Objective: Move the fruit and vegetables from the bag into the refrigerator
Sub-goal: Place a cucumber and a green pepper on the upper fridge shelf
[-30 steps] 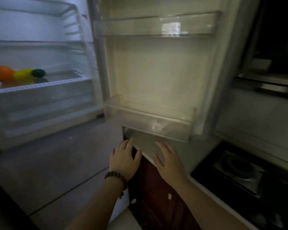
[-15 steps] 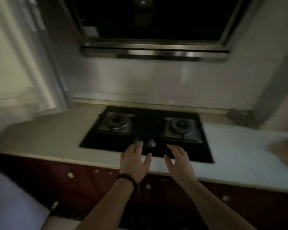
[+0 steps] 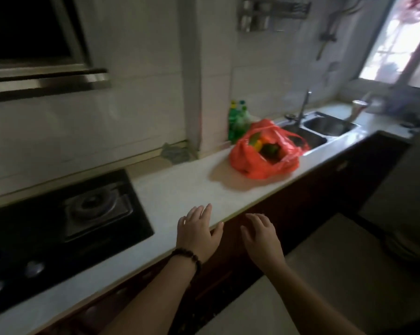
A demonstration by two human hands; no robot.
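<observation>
A red plastic bag (image 3: 250, 160) lies open on the white counter (image 3: 180, 189), beside the sink. Green, yellow and orange produce (image 3: 264, 145) shows inside its mouth. My left hand (image 3: 198, 234), with a bead bracelet on the wrist, hovers over the counter's front edge, fingers straight and empty. My right hand (image 3: 261, 236) is held out beside it, in front of the dark cabinet, fingers relaxed and empty. Both hands are well short of the bag. The refrigerator is out of view.
A black gas hob (image 3: 66, 221) is set in the counter at the left, under a range hood (image 3: 47, 78). Green bottles (image 3: 238, 120) stand behind the bag. A double steel sink (image 3: 325, 128) with a tap lies to the right, below a window.
The view has swung right, from the open refrigerator past the hob to the counter with the red bag. Both hands stay open and empty in front of me.
</observation>
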